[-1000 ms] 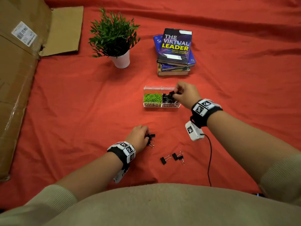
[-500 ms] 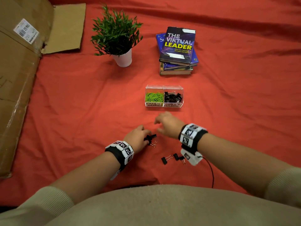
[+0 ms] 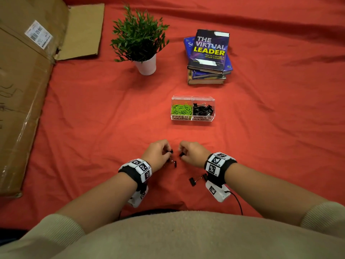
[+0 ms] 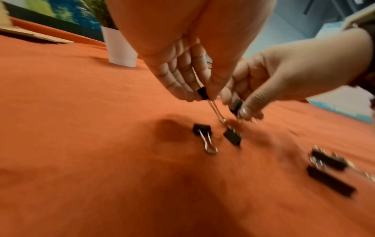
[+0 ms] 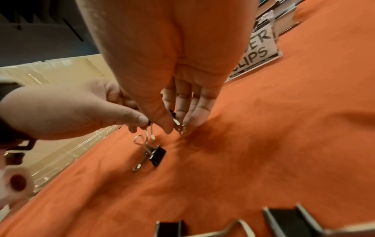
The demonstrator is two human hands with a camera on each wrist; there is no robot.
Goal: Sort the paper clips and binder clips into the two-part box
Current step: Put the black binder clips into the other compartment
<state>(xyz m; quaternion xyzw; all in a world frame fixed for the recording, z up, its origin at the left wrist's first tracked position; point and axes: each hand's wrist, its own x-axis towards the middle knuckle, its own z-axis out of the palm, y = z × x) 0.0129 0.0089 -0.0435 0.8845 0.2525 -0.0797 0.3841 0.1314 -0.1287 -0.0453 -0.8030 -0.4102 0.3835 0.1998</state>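
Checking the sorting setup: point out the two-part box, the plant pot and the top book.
two-part box (image 3: pixel 192 118), head view, front label strip.
plant pot (image 3: pixel 146 66), head view, white side.
top book (image 3: pixel 209 49), head view, front cover.

Overhead head view; close, blurry wrist views

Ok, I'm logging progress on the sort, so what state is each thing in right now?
Two-part box: open, green paper clips left, black binder clips right.
Left hand: pinching a binder clip.
Right hand: pinching another binder clip.
Loose binder clips: several lying on the red cloth, unsorted.
Books: stacked, closed.
Potted plant: upright.
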